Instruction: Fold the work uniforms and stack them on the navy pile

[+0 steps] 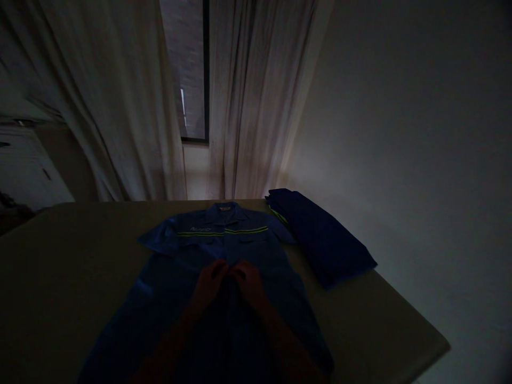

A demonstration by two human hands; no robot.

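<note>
A blue work shirt (168, 282) with yellow-green reflective stripes across the chest lies flat and face up on the table (60, 277), collar toward the window. My left hand (208, 285) and my right hand (248, 281) meet at the shirt's front placket, about mid-chest. Both hands have their fingers curled and pinched on the fabric at the placket. The room is very dark, so what exactly the fingertips hold is hard to see.
A stack of folded dark blue garments (320, 237) lies on the table's right side, near the far edge. Pale curtains (248, 106) and a window stand behind the table. A plain wall fills the right. White furniture (24, 170) sits at far left.
</note>
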